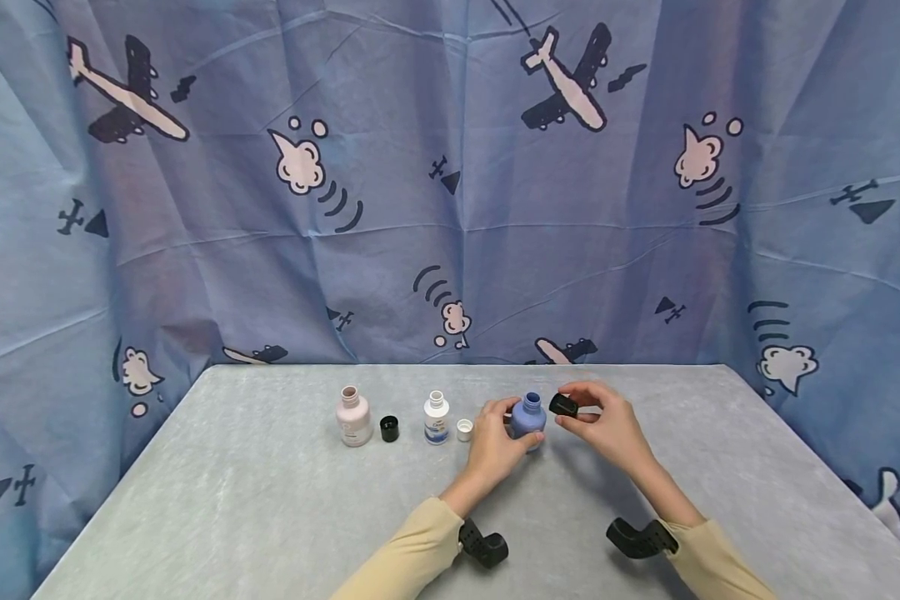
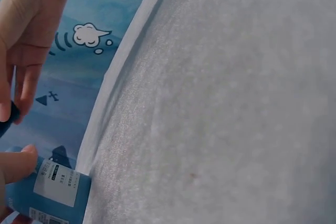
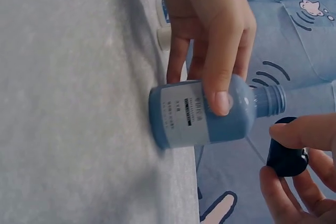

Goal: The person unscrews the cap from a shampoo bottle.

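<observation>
My left hand [image 1: 492,442] grips a blue bottle [image 1: 528,419] around its body, thumb across the front. The bottle is uncapped and upright on the table, its threaded neck bare; in the right wrist view a white label shows on the blue bottle [image 3: 231,124]. Just right of the neck, my right hand [image 1: 607,421] pinches a black cap [image 1: 564,406] between thumb and fingers, apart from the bottle. The left wrist view catches the bottle's label side [image 2: 73,195] under the left thumb, with part of the right hand [image 2: 26,45] beyond.
Left of the hands, an open white bottle [image 1: 436,421] stands beside a small white cap [image 1: 464,430]. Farther left is an open pale pink bottle [image 1: 354,421] with a black cap [image 1: 389,428] beside it. A blue patterned curtain [image 1: 390,183] hangs behind the grey table [image 1: 255,500].
</observation>
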`<state>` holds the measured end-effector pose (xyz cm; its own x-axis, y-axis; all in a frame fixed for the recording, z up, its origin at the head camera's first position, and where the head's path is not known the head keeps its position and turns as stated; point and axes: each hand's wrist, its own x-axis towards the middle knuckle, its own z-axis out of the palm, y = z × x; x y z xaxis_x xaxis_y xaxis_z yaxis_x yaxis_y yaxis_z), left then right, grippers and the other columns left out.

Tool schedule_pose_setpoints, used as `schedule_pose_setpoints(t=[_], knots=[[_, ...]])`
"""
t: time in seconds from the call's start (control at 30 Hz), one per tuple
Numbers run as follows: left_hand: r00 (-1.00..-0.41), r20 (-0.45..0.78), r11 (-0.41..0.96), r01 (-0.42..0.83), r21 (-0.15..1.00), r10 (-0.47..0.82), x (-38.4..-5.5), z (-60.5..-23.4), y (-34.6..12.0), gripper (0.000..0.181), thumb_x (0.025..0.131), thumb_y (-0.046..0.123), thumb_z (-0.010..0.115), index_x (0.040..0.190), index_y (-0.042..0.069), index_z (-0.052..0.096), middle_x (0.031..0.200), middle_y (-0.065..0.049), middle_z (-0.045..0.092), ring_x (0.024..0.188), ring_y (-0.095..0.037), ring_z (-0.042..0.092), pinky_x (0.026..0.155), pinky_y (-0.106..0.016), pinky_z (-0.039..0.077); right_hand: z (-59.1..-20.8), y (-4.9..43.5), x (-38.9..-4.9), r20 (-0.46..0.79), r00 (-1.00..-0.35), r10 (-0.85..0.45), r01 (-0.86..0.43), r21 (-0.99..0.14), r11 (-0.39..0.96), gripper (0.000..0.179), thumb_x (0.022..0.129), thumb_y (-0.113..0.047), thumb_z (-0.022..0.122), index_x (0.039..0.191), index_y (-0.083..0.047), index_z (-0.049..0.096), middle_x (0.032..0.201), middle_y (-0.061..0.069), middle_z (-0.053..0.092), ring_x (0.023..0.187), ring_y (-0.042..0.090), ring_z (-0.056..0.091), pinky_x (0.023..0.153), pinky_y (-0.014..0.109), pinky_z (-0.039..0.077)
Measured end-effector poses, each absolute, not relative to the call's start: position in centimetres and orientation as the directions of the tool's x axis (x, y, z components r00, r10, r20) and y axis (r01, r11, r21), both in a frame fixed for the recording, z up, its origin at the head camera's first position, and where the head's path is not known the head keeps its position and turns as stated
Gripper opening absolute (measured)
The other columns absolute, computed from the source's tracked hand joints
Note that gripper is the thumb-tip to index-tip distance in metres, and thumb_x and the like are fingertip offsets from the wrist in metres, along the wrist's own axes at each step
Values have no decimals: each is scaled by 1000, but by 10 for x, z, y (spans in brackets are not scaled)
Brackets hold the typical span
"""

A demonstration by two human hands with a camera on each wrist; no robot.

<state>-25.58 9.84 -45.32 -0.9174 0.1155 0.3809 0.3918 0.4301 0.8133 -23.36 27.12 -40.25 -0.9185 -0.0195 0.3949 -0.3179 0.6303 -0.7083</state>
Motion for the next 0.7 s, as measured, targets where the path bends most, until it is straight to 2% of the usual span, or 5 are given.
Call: schedule_pose_setpoints(t=[0.13,0.33,0.7], knots=[[-912,394,423,404,811,117,-254,-453,97,58,70,20,85,121,3,63,107,-11,64,94,-21,65,74,-18,49,-404,272,-233,379,-925,-38,-317,-711,628,44,76,1,76,119,-2,64,107,16,60,100,27,60,80,30,58],[-915,384,394,399,828,120,-252,-452,95,58,72,18,83,123,3,61,111,-12,63,96,-21,63,74,-18,50,-406,274,-233,372,-927,-54,-324,-716,619,42,78,1,75,119,0,64,111,20,59,103,35,62,81,34,57],[-915,384,386,400,831,120,-247,-452,90,54,74,16,81,122,2,61,112,-14,64,93,-24,65,76,-22,52,-413,276,-235,367,-927,-79,-318,-656,684,39,80,-5,76,117,-2,64,102,17,68,97,33,66,87,49,53]])
